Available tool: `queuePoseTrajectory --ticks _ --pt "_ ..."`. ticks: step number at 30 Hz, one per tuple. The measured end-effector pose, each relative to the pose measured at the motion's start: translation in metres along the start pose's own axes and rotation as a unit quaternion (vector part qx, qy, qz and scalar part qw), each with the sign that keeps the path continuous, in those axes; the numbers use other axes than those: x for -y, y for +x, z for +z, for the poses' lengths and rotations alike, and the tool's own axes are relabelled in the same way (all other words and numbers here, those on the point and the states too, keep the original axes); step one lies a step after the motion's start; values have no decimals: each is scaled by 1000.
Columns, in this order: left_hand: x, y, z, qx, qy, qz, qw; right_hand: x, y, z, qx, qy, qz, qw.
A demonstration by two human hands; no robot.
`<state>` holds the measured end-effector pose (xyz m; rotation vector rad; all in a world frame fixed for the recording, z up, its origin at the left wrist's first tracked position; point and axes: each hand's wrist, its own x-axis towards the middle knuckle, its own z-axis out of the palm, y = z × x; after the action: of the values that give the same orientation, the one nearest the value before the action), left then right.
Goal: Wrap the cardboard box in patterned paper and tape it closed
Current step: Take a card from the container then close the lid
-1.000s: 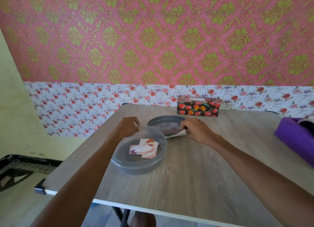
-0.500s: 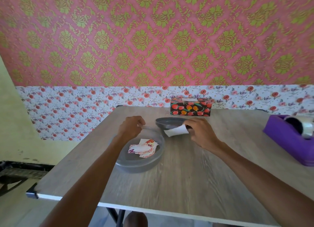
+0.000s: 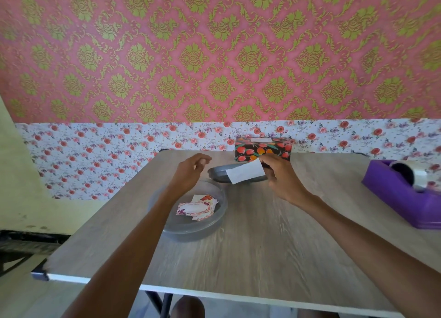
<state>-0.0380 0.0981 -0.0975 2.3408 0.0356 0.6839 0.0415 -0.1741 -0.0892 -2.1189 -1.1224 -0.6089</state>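
Your right hand (image 3: 281,177) has lifted the white paper slip (image 3: 245,172) higher above the dark dish, and your left hand (image 3: 191,172) has come up from the rim of the bowl. Nearest to you is the grey wood-grain table (image 3: 262,258) with its pale front edge. On it, a little left of the middle, stands a translucent grey bowl (image 3: 188,232) with some floral paper scraps (image 3: 198,207) lying inside. Above its far rim your left hand hovers with the fingers loosely curled toward the thumb; if something small is between them, you cannot tell. Your right hand pinches one end of the slip between thumb and fingers, over the shallow dark dish (image 3: 216,172). At the right side sits a purple tape dispenser (image 3: 405,198) with its roll. The box (image 3: 262,149) stands at the far edge of the table, just behind your right hand, already covered in black paper with red and orange flowers. Behind it the wall has a white floral band (image 3: 95,150), and above this pink wallpaper (image 3: 214,55) with green ornaments.
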Motion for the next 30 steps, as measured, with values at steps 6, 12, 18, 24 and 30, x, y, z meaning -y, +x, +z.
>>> queuePoseTrajectory --ticks 6,12,18,24,30 --pt "-16 -12 -8 -46 -153 -1 987 12 7 -1 -77 71 -14 994" --pt "-42 -16 -32 -110 -201 65 971 38 14 -4 -117 225 27 967" --pt "-68 -13 -71 -183 -92 103 973 58 20 7 -65 457 179 869" --pt "-78 -6 -104 -128 -37 97 986 78 13 11 -32 548 249 798" --pt "-83 11 -113 54 64 -37 996 88 -10 27 36 621 399 674"
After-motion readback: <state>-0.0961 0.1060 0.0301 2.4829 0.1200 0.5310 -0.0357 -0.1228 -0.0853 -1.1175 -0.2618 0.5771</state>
